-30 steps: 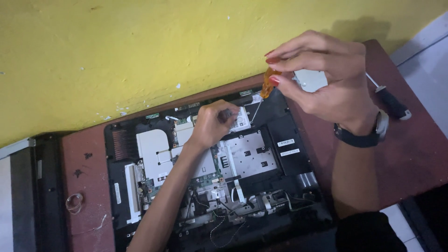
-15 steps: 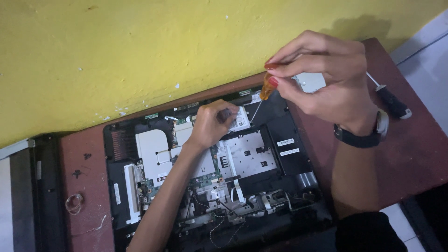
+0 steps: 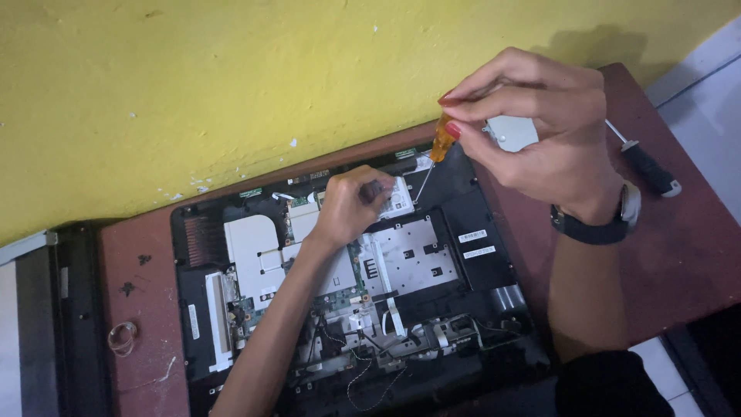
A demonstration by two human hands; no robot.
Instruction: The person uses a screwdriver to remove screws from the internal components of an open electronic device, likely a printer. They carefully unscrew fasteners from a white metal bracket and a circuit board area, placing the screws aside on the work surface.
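Pinching an orange-handled screwdriver [image 3: 441,140] in closed fingertips, right hand [image 3: 540,131] hovers over opened laptop chassis [image 3: 478,224]. Left hand [image 3: 351,205] rests curled on silver hard drive [image 3: 397,202]; grip unclear. Black-handled screwdriver [image 3: 644,164] lies far right on the table.

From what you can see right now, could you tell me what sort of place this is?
Probably a small electronics repair spot, perhaps at home: an opened laptop lies on a worn reddish-brown table against a chipped yellow wall, and the right hand holds an orange-handled screwdriver.
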